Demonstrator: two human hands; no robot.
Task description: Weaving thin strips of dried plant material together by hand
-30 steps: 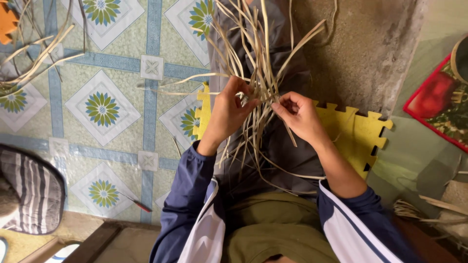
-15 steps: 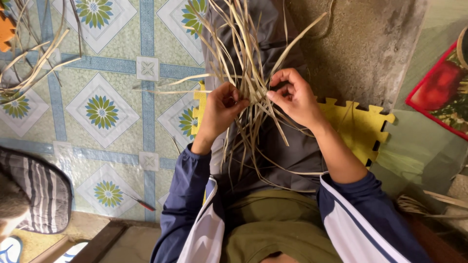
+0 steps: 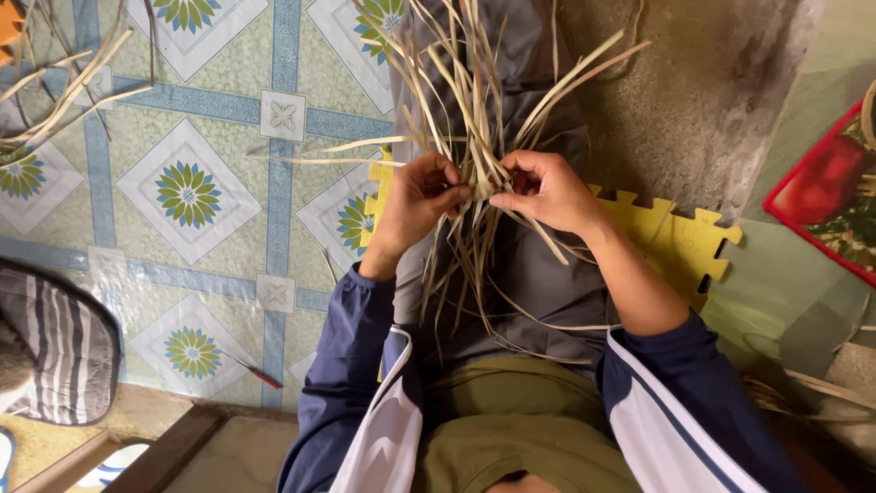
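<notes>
Centrally, a bundle of pale flat strips (image 3: 474,137) is gathered at one crossing point above the person's lap, over grey trousers (image 3: 529,265). From that point the strips fan upward and outward toward the top edge, while thinner ends hang down and trail across the lap. Left hand (image 3: 422,196): fingers curled and pressed together, pinching several strips at the crossing point. Right hand (image 3: 547,187): thumb and fingers closed in a pinch on the strips, just beside the left hand, the fingertips of both nearly meeting. Both forearms emerge from pushed-up navy sleeves (image 3: 342,365) with white panels. Below the lap, an olive garment (image 3: 502,429) fills the lower centre. Under the legs lies a yellow foam mat (image 3: 675,242) with a toothed, puzzle-type edge. Floor (image 3: 192,192): tiles with blue bands and green flower motifs. At upper left, a loose heap of more strips (image 3: 55,100) rests on the tiles, well apart from the hands. At lower left sits a striped cloth (image 3: 55,347); near it a small red-tipped stick (image 3: 251,370) lies on the floor. At right edge, a red-bordered sheet (image 3: 826,196) is partly in view.
</notes>
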